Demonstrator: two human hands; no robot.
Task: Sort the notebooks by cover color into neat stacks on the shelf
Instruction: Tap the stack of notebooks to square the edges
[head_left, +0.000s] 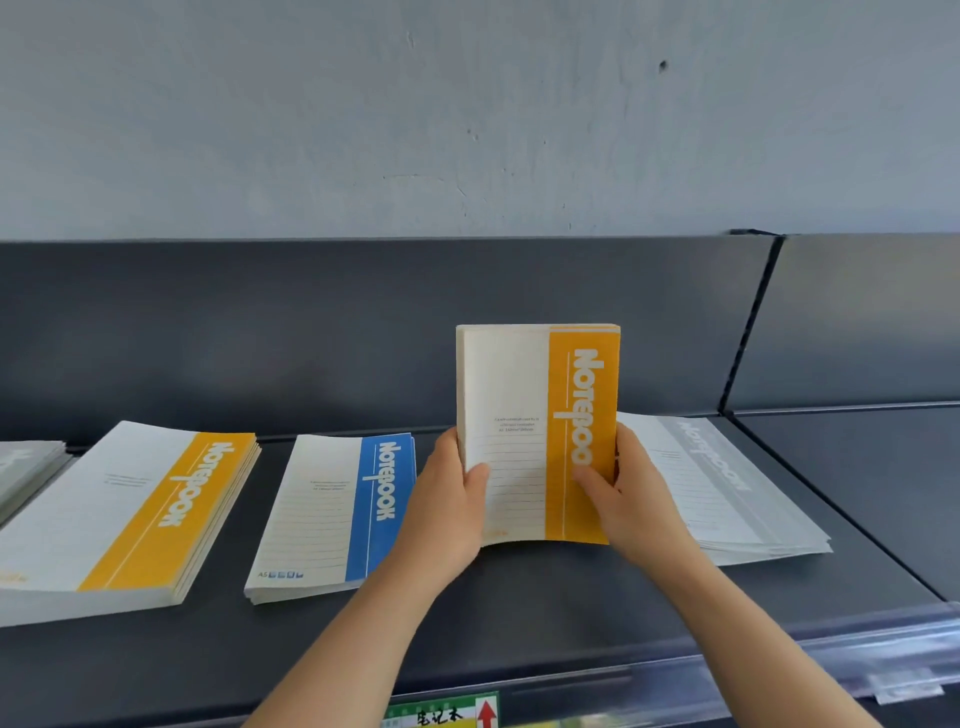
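Observation:
A small bundle of yellow-banded notebooks stands upright on the dark shelf, held between both hands. My left hand grips its left edge with the thumb across the cover. My right hand grips the right edge, thumb on the yellow band. A larger yellow stack lies flat at the left. A blue-banded stack lies beside my left hand. A grey-banded stack lies flat behind my right hand.
Another grey-banded stack shows at the far left edge. The shelf's back panel rises behind the notebooks. A divider separates a second shelf bay at the right. A clear price rail with a green label runs along the front edge.

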